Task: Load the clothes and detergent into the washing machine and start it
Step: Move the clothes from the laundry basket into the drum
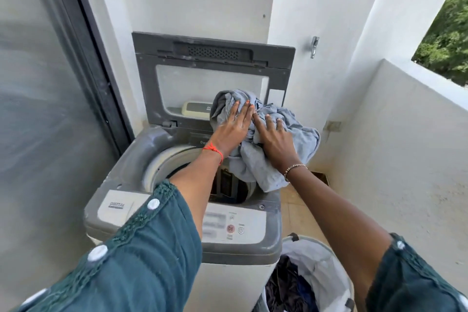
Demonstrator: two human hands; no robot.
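the washing machine (243, 225) is shown with its lid (202, 83) raised at 12 o'clock. the left hand (231, 129) is laid flat, fingers straight, on a grey-blue garment (301, 134) bunched over the drum's 1 o'clock rim, and the right hand (274, 139) is pressed on it, fingers spread, nothing gripped. dark clothes (286, 286) are seen in the basket (324, 268) at 5 o'clock.

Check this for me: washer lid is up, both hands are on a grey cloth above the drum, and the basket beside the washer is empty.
Not empty. The head view shows dark clothes in the basket. The rest stands: lid up, left hand and right hand on the grey cloth above the drum.
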